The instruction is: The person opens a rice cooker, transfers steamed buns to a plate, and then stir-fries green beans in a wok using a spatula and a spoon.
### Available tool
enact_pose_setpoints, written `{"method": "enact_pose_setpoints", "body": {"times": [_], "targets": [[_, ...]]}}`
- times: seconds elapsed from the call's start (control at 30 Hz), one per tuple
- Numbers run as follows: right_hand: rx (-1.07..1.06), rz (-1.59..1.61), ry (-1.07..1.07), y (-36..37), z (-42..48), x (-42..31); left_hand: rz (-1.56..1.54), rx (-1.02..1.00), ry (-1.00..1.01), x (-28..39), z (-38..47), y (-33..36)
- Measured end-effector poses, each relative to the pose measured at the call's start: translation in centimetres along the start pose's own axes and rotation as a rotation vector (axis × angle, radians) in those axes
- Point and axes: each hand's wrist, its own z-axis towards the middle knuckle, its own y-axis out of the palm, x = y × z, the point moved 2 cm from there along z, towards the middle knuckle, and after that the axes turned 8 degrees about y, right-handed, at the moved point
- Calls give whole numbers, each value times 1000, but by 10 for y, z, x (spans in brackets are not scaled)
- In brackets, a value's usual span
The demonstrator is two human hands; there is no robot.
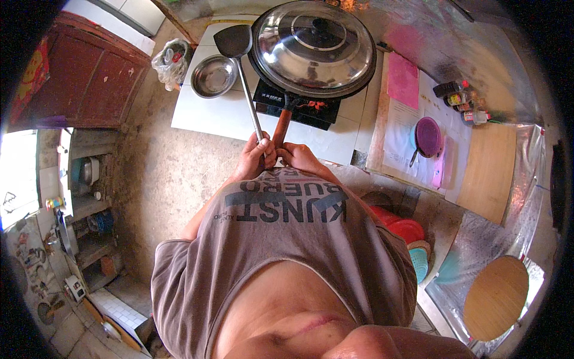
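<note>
My left hand [255, 157] is closed around the metal shaft of a wok spatula [247, 92]. The spatula's dark, broad blade points away from me and overlaps the left rim of the lidded wok. My right hand [299, 157] is curled at the near end of the wok's wooden handle [282, 125], its fingertips partly hidden. A shiny domed steel lid [287, 49] with a black knob covers the wok, so its contents cannot be seen. Beneath the wok is a black induction cooker [314, 110]. To the left of the spatula sits a steel bowl [214, 76].
White tiles surface the counter [202, 110]. A plastic bag [171, 60] hangs by its left edge. On the right-hand table stand a purple colander [428, 137], several condiment bottles [455, 98] and a wooden board [489, 166]. Red basins [403, 226] are low beside my right side.
</note>
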Motion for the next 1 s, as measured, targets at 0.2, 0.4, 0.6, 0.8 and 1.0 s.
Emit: {"method": "enact_pose_setpoints", "body": {"times": [0.2, 0.4, 0.6, 0.8, 1.0], "targets": [[31, 9, -44, 1, 1, 2, -11, -3, 10, 0, 0, 0], [38, -13, -75, 2, 3, 4, -27, -21, 5, 0, 0, -1], [27, -6, -39, 2, 6, 8, -20, -4, 8, -1, 1, 0], [12, 80, 1, -3, 2, 2, -36, -10, 0, -2, 2, 1], [309, -52, -307, -46, 8, -18, -63, 22, -2, 1, -2, 3]]}}
